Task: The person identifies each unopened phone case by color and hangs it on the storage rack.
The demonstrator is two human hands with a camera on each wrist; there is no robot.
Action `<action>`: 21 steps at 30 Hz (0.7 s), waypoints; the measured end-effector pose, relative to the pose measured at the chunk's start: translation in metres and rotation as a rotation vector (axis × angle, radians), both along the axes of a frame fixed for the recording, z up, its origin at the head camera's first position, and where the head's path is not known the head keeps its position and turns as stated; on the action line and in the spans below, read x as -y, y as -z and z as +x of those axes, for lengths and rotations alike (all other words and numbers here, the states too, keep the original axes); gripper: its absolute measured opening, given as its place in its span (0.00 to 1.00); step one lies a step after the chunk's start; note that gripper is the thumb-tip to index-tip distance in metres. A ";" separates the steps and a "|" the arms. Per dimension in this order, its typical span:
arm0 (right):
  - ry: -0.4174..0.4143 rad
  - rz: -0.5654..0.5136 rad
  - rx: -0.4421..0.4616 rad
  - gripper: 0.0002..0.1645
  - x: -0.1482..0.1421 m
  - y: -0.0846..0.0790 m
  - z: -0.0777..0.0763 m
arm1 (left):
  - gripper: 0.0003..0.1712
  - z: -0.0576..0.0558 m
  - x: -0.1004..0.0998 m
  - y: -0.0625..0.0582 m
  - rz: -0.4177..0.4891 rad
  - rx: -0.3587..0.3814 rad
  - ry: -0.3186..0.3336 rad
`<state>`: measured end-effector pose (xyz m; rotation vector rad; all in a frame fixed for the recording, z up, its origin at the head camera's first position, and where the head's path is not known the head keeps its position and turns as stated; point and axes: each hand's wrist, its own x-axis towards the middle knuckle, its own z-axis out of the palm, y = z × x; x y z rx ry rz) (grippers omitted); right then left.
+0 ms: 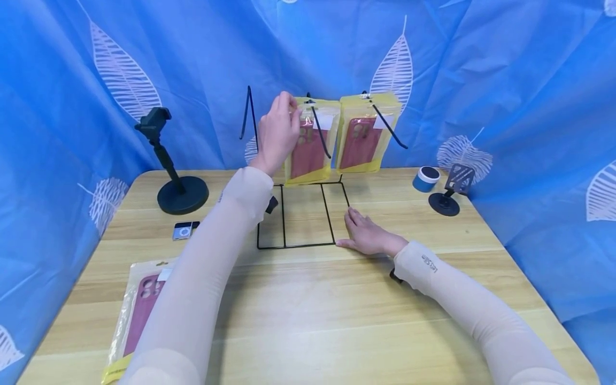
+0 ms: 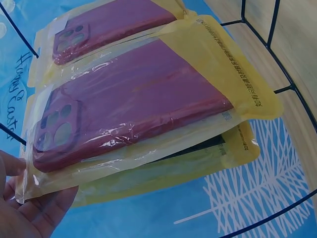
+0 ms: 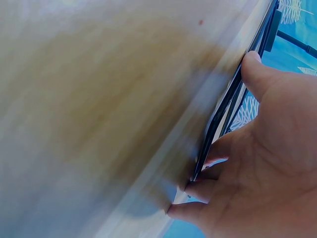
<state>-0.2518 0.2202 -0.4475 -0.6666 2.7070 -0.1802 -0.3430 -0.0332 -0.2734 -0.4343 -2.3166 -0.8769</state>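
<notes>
A black wire display rack (image 1: 303, 246) stands at the back of the table, with long hooks at its top. From its middle hook hangs a bagged phone case (image 1: 308, 155), dark pink in a clear pouch with yellow edges. My left hand (image 1: 279, 131) pinches that pouch at its upper left edge; in the left wrist view, another pouch (image 2: 240, 144) shows behind it. A similar bagged phone case (image 1: 358, 144) hangs on the right hook. With fingers spread, my right hand (image 1: 368, 234) rests on the right front corner of the rack's base, thumb (image 3: 255, 69) on the wire.
Another bagged phone case (image 1: 139, 315) lies at the front left, partly under my left arm. Behind it are a small card-like item (image 1: 183, 231) and a black phone stand (image 1: 183, 195). A blue jar (image 1: 425, 180) and a small black stand (image 1: 444, 204) sit at the back right.
</notes>
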 end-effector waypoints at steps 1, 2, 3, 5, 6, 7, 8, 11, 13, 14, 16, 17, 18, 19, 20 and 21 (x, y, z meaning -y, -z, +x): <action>0.002 0.002 0.000 0.57 0.000 0.000 0.000 | 0.14 -0.001 0.000 0.000 -0.004 0.000 -0.002; 0.003 -0.001 0.001 0.57 -0.001 -0.001 0.000 | 0.14 -0.002 0.000 -0.001 -0.008 0.001 -0.003; 0.002 -0.001 0.001 0.58 -0.001 -0.001 0.000 | 0.15 -0.002 0.000 -0.001 -0.016 0.005 -0.005; 0.002 -0.004 0.002 0.58 -0.001 -0.002 0.000 | 0.15 -0.003 0.000 -0.001 -0.034 0.016 -0.011; 0.001 -0.006 0.001 0.58 -0.002 -0.002 0.001 | 0.16 -0.003 0.000 -0.001 -0.043 0.024 -0.014; 0.001 -0.006 0.001 0.58 -0.001 -0.002 0.001 | 0.17 -0.003 0.000 0.000 -0.053 0.034 -0.021; 0.000 -0.008 0.000 0.58 -0.001 -0.002 0.001 | 0.18 -0.002 0.000 0.000 -0.063 0.045 -0.030; 0.003 -0.012 -0.002 0.58 -0.001 -0.003 0.003 | 0.21 0.000 0.002 0.001 -0.088 0.064 -0.057; 0.004 -0.016 -0.004 0.57 0.000 -0.003 0.003 | 0.23 0.002 0.004 0.003 -0.098 0.065 -0.069; 0.002 -0.019 -0.004 0.57 0.000 -0.004 0.003 | 0.24 0.003 0.006 0.004 -0.106 0.065 -0.074; -0.001 -0.022 -0.005 0.57 0.000 -0.003 0.004 | 0.27 0.008 0.010 0.008 -0.122 0.047 -0.072; -0.004 -0.021 -0.008 0.57 0.001 -0.003 0.004 | 0.29 0.011 0.013 0.011 -0.127 0.036 -0.068; -0.006 -0.021 -0.008 0.57 0.001 -0.003 0.004 | 0.31 0.015 0.016 0.014 -0.138 0.019 -0.067; -0.008 -0.022 -0.009 0.57 0.001 -0.003 0.003 | 0.32 0.020 0.020 0.017 -0.150 0.000 -0.067; -0.009 -0.023 -0.010 0.57 0.001 -0.004 0.003 | 0.34 0.025 0.024 0.020 -0.167 -0.014 -0.068; -0.009 -0.024 -0.011 0.57 0.001 -0.004 0.003 | 0.35 0.031 0.028 0.023 -0.177 -0.025 -0.063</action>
